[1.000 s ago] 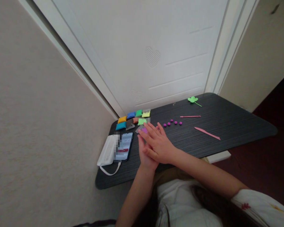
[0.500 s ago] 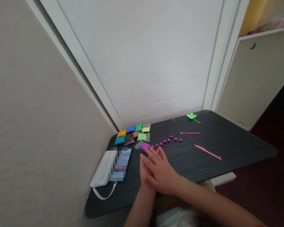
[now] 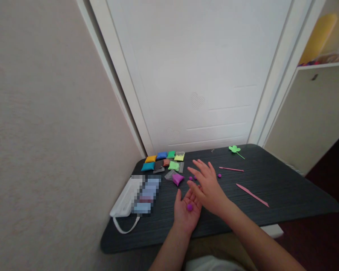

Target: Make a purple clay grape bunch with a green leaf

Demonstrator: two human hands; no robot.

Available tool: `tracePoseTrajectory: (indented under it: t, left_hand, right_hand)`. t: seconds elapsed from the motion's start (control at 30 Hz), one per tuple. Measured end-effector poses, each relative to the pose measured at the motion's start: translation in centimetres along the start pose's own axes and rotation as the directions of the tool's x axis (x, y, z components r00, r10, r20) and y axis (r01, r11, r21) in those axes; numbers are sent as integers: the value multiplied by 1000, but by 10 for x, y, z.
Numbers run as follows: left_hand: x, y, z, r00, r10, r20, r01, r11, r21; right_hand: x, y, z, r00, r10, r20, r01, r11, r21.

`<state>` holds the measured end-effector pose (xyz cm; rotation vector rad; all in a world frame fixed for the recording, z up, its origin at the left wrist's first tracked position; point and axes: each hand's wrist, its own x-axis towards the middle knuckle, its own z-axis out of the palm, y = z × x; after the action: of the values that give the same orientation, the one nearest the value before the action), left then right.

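My left hand (image 3: 184,218) is turned palm up above the near part of the table, fingers stretched out. A small round purple clay ball (image 3: 190,207) rests in its palm. My right hand (image 3: 208,187) hovers just above and to the right, with nothing in it and its fingers apart. Behind it lie more purple clay balls (image 3: 219,175), some of them hidden by the hand. An opened bag of purple clay (image 3: 177,179) lies beyond my left hand.
Several coloured clay packets (image 3: 148,166) lie at the back left of the dark table (image 3: 293,192). A blurred phone (image 3: 147,195) and a white corded device (image 3: 127,199) are nearer. Rightward are a pink clay knife (image 3: 252,195), a thin pink tool (image 3: 231,169) and a green clover shape (image 3: 234,149).
My hands were pressed together and have come apart. The right has lifted up and to the right, baring the purple ball in my left palm. The view has tilted slightly.
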<state>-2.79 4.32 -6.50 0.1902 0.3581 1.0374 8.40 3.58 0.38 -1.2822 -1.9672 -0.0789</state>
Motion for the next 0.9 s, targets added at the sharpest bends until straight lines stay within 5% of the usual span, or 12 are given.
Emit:
tracePoseTrajectory:
  t: [0.13,0.4,0.7,0.9]
  left_hand:
    - [3,-5,-5,1000,10,15,-9,995,-96]
    - [-1,-3,1,998,-54,21,55,998,-21]
    - [-13,-7,8,985,-90,149,78,993,84]
    - [-19,-18,2,992,-43,122,18,981,195]
  right_hand:
    - [-34,17,-2,996,54,75,-55,998,11]
    - [-62,-2,23,984,-22,178,11,998,59]
    - [-67,9,11,996,13,-93,-7,997,71]
    - [-72,21,15,993,52,-108,-33,983,178]
